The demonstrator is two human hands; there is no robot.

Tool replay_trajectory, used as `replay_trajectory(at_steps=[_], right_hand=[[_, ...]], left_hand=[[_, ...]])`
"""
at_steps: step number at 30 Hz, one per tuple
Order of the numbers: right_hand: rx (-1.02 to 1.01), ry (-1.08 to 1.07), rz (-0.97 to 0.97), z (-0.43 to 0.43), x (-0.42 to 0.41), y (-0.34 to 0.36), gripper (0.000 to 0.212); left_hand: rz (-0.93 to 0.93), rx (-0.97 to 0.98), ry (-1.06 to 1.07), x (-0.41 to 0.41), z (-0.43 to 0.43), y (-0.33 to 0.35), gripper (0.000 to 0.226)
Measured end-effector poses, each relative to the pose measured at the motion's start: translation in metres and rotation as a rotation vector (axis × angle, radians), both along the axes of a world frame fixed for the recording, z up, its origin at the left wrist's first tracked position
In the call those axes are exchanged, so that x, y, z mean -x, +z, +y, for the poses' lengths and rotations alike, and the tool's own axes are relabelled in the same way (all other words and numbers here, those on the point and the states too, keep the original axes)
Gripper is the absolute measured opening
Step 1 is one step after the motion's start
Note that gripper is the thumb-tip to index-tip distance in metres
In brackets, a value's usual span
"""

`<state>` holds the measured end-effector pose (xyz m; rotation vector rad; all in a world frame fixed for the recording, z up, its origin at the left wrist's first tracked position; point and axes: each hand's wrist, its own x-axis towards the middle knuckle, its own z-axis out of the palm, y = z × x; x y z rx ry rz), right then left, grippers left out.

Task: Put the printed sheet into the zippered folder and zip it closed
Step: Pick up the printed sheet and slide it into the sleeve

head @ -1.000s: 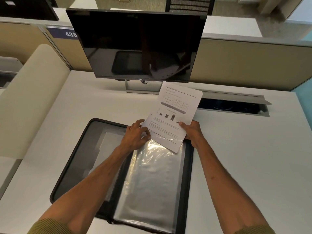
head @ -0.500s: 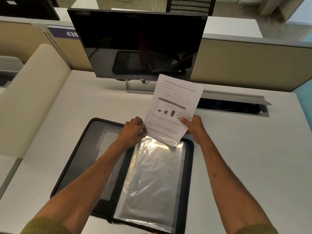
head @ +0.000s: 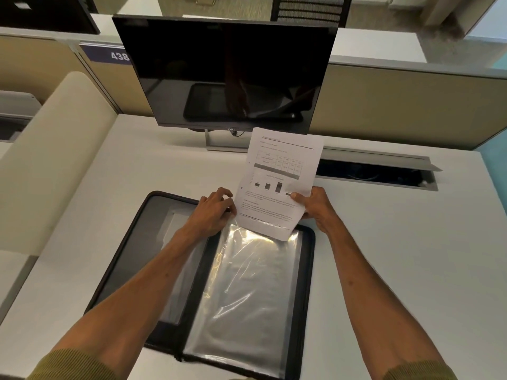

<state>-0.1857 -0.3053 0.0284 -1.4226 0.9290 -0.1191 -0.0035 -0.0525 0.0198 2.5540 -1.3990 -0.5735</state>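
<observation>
Here the right hand (head: 315,208) pinches the sheet (head: 279,182) over the open folder (head: 308,270). The left hand (head: 214,212) grips the sleeve (head: 247,297) mouth. Next, I judge, slide the sheet down squarely.

— What carries everything here?

— A white desk (head: 384,256), bounded at the far edge by a tan partition and on the left by a cream divider panel.

— And what sits directly on it?

— A black zippered folder (head: 308,283) lies open flat near the front edge, its clear plastic sleeve (head: 247,297) facing up on the right half. Behind it, a dark Dell monitor (head: 225,75) stands on a silver stand (head: 216,141) at the back of the desk.

— Anything else on the surface?

— A cable hatch (head: 378,171) is set into the desktop at the right rear, its grey lid propped open.
</observation>
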Motion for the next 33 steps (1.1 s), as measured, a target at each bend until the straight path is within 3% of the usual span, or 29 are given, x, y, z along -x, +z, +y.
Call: replay_trajectory(at_steps=[5,9,15,18,23,29,33], right_hand=[[-0.031,0.007,0.037,0.002,-0.004,-0.007,0.037],[-0.081,0.020,0.038,0.004,-0.003,-0.013,0.042],[-0.148,0.033,0.031,0.005,0.002,-0.014,0.047],[-0.170,0.043,0.025,0.005,0.005,-0.013,0.048],[-0.213,0.059,-0.011,-0.002,0.005,-0.015,0.046],[-0.069,-0.195,-0.016,-0.012,-0.022,-0.009,0.040],[0.085,-0.236,0.017,-0.015,-0.037,-0.006,0.034]], left_hand=[[0.013,0.000,-0.004,-0.001,-0.006,0.000,0.019],[0.096,0.081,0.119,0.001,-0.013,-0.001,0.022],[0.649,0.245,0.532,0.001,-0.038,0.001,0.055],[0.789,0.283,0.640,-0.003,-0.051,0.001,0.051],[0.692,0.243,0.647,-0.007,-0.061,-0.006,0.036],[0.524,0.085,0.528,-0.012,-0.050,-0.011,0.034],[0.084,0.117,0.310,0.002,-0.039,-0.012,0.063]])
